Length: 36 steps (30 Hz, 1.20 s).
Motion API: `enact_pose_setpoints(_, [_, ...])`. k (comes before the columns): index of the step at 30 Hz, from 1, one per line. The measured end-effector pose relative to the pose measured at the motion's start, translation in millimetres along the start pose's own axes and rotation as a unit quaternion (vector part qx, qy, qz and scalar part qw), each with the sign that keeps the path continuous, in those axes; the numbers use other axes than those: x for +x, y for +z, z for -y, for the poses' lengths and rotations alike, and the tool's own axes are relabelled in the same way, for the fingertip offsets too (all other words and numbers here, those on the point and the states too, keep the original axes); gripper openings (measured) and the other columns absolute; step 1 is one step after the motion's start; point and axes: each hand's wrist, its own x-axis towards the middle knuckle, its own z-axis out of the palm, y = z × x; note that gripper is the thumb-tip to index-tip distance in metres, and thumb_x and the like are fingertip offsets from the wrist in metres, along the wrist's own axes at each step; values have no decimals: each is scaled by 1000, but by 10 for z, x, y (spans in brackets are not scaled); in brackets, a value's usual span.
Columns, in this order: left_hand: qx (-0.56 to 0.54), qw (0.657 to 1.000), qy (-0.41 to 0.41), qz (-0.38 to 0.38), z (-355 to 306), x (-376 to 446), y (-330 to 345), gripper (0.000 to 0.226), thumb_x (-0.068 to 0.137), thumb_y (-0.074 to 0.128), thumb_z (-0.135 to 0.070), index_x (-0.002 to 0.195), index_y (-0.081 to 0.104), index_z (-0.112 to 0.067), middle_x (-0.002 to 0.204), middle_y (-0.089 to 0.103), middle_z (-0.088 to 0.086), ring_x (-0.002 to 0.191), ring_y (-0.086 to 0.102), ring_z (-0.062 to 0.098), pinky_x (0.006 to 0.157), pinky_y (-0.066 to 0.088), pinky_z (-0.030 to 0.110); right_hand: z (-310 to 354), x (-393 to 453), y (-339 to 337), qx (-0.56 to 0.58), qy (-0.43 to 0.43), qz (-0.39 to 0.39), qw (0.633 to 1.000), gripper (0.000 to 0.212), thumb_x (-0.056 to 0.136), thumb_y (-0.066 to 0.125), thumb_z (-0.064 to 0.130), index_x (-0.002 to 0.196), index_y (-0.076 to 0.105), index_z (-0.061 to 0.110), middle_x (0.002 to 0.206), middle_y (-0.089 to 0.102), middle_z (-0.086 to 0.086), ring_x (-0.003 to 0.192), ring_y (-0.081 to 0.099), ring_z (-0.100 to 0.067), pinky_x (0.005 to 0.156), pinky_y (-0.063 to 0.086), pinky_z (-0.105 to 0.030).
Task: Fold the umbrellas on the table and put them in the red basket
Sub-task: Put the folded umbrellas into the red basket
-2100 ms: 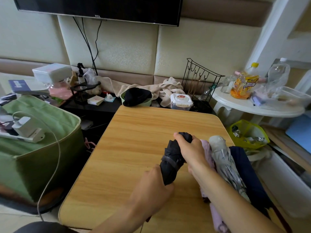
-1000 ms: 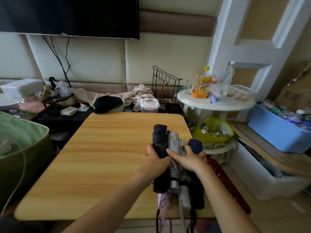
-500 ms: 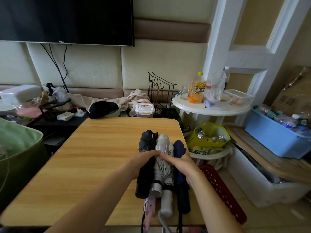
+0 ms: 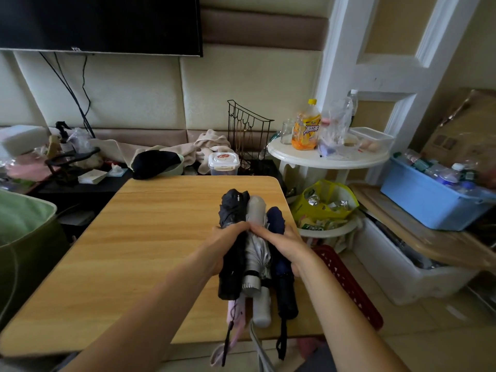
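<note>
Several folded umbrellas lie bundled side by side at the right edge of the wooden table (image 4: 134,253): a black umbrella (image 4: 233,210) on the left, a silver umbrella (image 4: 257,210) in the middle, a navy umbrella (image 4: 276,218) on the right. A pink umbrella (image 4: 236,315) peeks out underneath at the near end. My left hand (image 4: 224,242) grips the bundle from the left, over the black one. My right hand (image 4: 281,242) grips it from the right, over the navy one. The red basket (image 4: 351,285) stands on the floor just right of the table, partly hidden by my right arm.
A yellow-lined waste bin (image 4: 326,210) sits beyond the basket. A round white side table (image 4: 327,159) holds bottles and a box. A white crate (image 4: 402,269) and a blue tub (image 4: 429,205) stand at the right. A green bag (image 4: 26,237) is at the left.
The black umbrella was folded and laid beside the others. Both hands then closed round the whole bundle, and the view turned right toward the red basket.
</note>
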Motion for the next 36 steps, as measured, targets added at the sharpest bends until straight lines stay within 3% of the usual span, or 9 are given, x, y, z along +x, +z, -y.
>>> enact_pose_setpoints(7, [-18, 1000, 15, 19, 5, -155, 292, 78, 59, 87, -51, 122, 68, -8, 103, 77, 15, 83, 78, 31, 56, 58, 34, 111, -253, -312, 21, -15, -4, 1000, 100, 51, 99, 60, 135, 55, 28, 118, 74, -2, 101, 75, -25, 78, 64, -44])
enact_pose_setpoints(11, [-38, 999, 26, 18, -82, -300, 701, 92, 51, 85, -49, 130, 58, -10, 106, 73, 15, 83, 76, 32, 49, 57, 34, 213, -412, -681, 18, -37, -7, 999, 77, 62, 97, 52, 129, 67, 26, 109, 79, -3, 100, 77, -26, 90, 61, -54])
enact_pose_setpoints(14, [-57, 997, 42, 33, -111, -361, 1065, 78, 66, 87, -42, 128, 55, -7, 108, 71, 16, 84, 74, 31, 44, 54, 30, 260, -509, -1056, 19, -42, -32, 998, 64, 70, 94, 45, 125, 65, 29, 108, 80, -1, 100, 77, -24, 92, 61, -50])
enact_pose_setpoints(16, [-54, 996, 43, 59, -121, -384, 1352, 86, 58, 86, -46, 129, 55, -8, 109, 71, 14, 85, 74, 31, 49, 55, 32, 221, -534, -1328, 27, -40, -49, 998, 56, 74, 93, 42, 121, 64, 30, 108, 79, -2, 99, 77, -24, 89, 62, -46])
enact_pose_setpoints(19, [-57, 995, 38, 75, -36, -298, 1803, 107, 35, 82, -55, 130, 57, -11, 108, 72, 11, 87, 74, 30, 62, 60, 37, 64, -500, -1721, 36, -32, -74, 996, 86, 61, 99, 51, 135, 61, 27, 115, 78, -3, 103, 76, -27, 94, 60, -51])
enact_pose_setpoints(21, [-68, 995, 17, 67, 95, -199, 2093, 117, 34, 79, -59, 137, 53, -10, 111, 71, 11, 92, 72, 32, 77, 63, 45, -62, -446, -1962, 39, -30, -83, 995, 97, 57, 100, 54, 140, 56, 29, 117, 77, -4, 104, 76, -29, 95, 59, -55])
enact_pose_setpoints(28, [-74, 995, -44, -47, 752, 57, 2880, 87, 84, 72, -57, 147, 33, -11, 136, 53, 19, 119, 55, 39, 97, 48, 42, -685, -15, -2519, -1, 7, -87, 996, 87, 65, 86, 70, 138, 55, 34, 122, 74, 3, 110, 72, -20, 104, 54, -47])
enact_pose_setpoints(32, [-60, 987, -91, -119, 1109, 346, 3114, 86, 93, 66, -53, 154, 26, -8, 151, 43, 20, 138, 45, 38, 111, 37, 42, -1164, 297, -2617, -67, 23, -76, 995, 104, 57, 81, 83, 146, 48, 40, 139, 62, 7, 122, 62, -18, 108, 50, -46])
enact_pose_setpoints(36, [-74, 971, -124, -189, 1470, 591, 3320, 87, 94, 68, -48, 157, 24, -7, 155, 42, 20, 138, 46, 39, 110, 37, 42, -1659, 640, -2691, -53, 72, -39, 995, 99, 79, 77, 66, 160, 32, 29, 153, 42, 12, 142, 46, -22, 105, 40, -31])
